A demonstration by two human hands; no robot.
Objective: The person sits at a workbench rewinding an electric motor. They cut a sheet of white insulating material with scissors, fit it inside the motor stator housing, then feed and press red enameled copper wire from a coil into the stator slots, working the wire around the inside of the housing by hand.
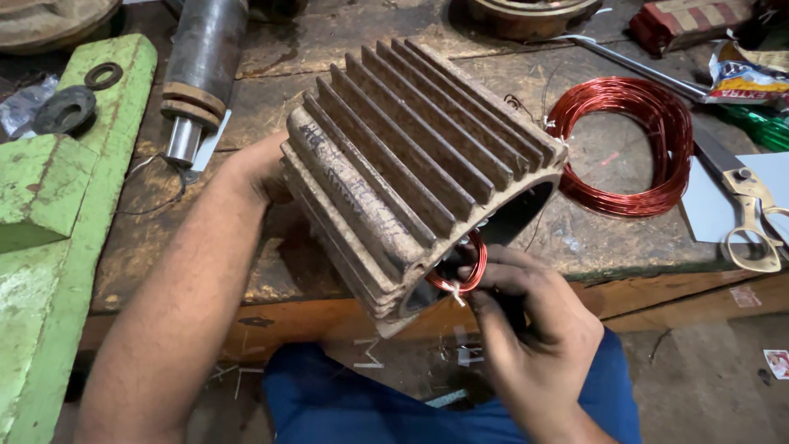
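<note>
A rusty brown finned motor housing (411, 164) lies tilted on the front edge of the wooden bench (189, 247), its open end towards me. My left hand (259, 168) grips its far left side, mostly hidden behind the fins. At the open end, my right hand (526, 325) pinches a small red copper wire coil (468, 267), tied with white string. The coil sits partly inside the bore.
A larger red copper wire coil (625, 144) lies on the bench to the right. Gold-handled scissors (744, 210) and white paper are at the right edge. A green vise (57, 205) stands left, a steel shaft (201, 74) behind it.
</note>
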